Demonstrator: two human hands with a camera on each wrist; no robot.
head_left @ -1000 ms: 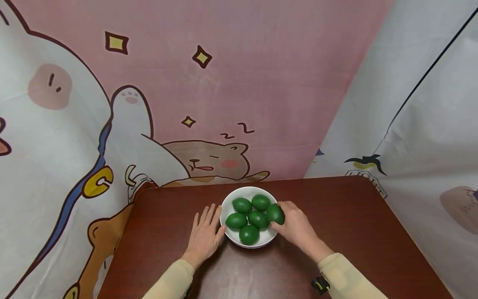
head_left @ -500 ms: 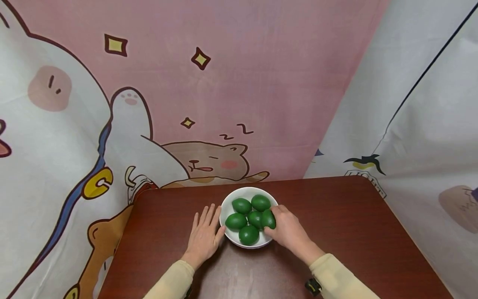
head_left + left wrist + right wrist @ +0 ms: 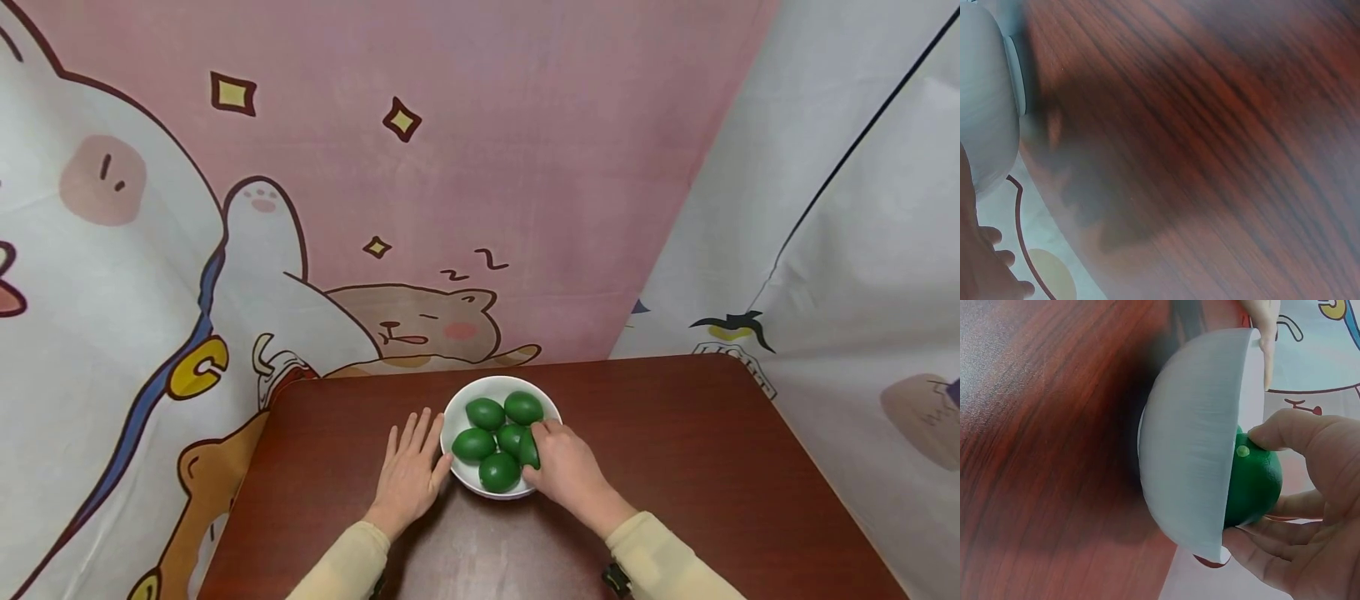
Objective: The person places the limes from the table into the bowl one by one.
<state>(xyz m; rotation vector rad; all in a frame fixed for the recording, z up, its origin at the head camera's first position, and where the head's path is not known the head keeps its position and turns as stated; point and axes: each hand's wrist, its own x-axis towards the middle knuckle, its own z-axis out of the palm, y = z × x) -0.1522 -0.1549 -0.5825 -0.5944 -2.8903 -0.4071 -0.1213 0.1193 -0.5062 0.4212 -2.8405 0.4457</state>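
Note:
A white bowl (image 3: 465, 479) holds several green limes (image 3: 485, 413) near the table's far edge. My right hand (image 3: 573, 471) grips one lime (image 3: 529, 450) between thumb and fingers at the bowl's right side. In the right wrist view, that lime (image 3: 1254, 481) sits partly below the rim of the bowl (image 3: 1191, 437), pinched by the hand (image 3: 1316, 500). My left hand (image 3: 408, 479) lies with straight fingers against the bowl's left side. The left wrist view shows only part of that hand (image 3: 979, 256) beside the bowl (image 3: 988, 94).
The dark red-brown wooden table (image 3: 675, 433) spreads around the bowl on both sides. Behind it hangs a cloth (image 3: 562, 208) printed with cartoon animals. A black wrist device (image 3: 617, 578) sits at the right sleeve (image 3: 667, 558).
My right hand has moved left with its lime, from the bowl's right rim to inside it, beside the other limes. The left hand and bowl have stayed in place.

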